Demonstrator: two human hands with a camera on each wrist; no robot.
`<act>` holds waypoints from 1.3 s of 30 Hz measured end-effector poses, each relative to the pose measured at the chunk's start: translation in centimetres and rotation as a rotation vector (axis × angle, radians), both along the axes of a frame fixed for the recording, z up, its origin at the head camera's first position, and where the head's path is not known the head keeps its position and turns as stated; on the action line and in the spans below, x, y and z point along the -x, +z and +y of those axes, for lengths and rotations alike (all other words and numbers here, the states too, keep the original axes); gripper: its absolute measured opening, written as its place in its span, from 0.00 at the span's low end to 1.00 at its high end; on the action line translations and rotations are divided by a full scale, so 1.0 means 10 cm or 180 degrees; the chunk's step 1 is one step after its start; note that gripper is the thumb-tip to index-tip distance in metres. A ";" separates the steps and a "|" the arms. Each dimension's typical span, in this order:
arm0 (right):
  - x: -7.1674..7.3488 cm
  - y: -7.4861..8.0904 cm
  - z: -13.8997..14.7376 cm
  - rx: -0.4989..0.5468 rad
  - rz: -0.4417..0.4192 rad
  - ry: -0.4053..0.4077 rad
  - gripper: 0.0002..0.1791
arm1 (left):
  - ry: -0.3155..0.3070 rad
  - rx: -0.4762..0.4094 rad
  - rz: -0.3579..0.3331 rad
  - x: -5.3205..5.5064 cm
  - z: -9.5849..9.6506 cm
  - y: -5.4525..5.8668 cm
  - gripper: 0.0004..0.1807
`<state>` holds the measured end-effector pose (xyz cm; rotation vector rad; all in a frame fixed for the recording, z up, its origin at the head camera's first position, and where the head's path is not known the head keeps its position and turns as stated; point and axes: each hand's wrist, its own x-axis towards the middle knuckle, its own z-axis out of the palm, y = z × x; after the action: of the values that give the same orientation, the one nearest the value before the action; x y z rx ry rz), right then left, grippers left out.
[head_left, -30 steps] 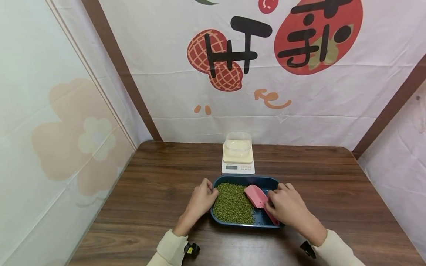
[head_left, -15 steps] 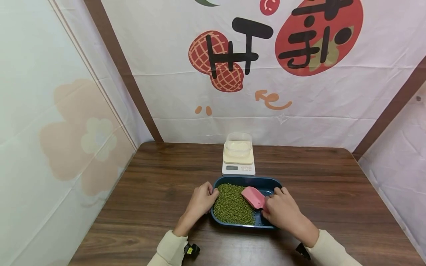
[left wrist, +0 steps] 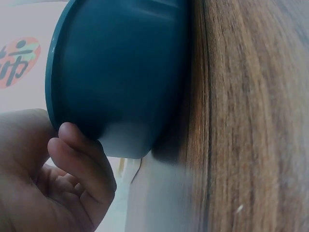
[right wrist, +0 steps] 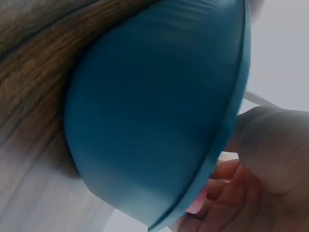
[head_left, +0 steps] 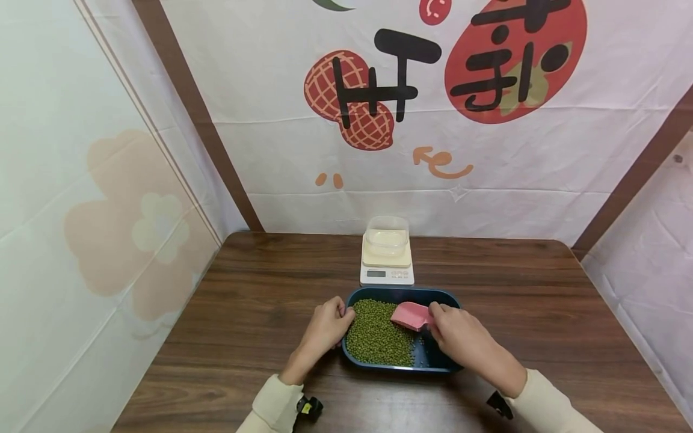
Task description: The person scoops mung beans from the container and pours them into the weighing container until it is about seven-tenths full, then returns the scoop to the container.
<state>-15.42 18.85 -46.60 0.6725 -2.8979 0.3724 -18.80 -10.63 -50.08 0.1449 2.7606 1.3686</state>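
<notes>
A dark blue tray holds small green beans, heaped over its left part. My left hand pinches the tray's left rim between thumb and fingers; the left wrist view shows the fingertips against the tray's outer wall. In my right hand is a pink scoop, gripped by its handle, which the fingers mostly hide. The scoop's mouth points left and touches the right edge of the beans. From the right wrist view, the curled fingers appear beyond the tray's rim, with a bit of pink among them.
Behind the tray stands a white kitchen scale with a clear plastic container on its platform. All of it is on a brown wooden table. Printed white cloth hangs behind the table and at both sides.
The right hand has taken the scoop by its handle and swung it from slanting to nearly level, its mouth shifting slightly left. The left hand stays on the tray's rim.
</notes>
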 end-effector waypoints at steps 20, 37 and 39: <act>0.05 0.14 0.35 -0.0247 0.0239 0.0323 0.09 | -0.0150 0.0044 -0.0015 -0.02 -0.03 0.01 0.12; 0.10 0.14 0.43 -0.0406 0.0216 0.0478 0.07 | -0.0174 0.0094 -0.0031 -0.02 -0.04 0.02 0.12; 0.11 0.13 0.41 -0.0370 0.0219 0.0512 0.07 | -0.0170 0.0095 -0.0024 -0.02 -0.04 0.02 0.12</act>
<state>-16.55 22.98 -45.30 0.9215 -2.8255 0.1952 -18.61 -11.03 -49.86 0.2100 2.7484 1.3118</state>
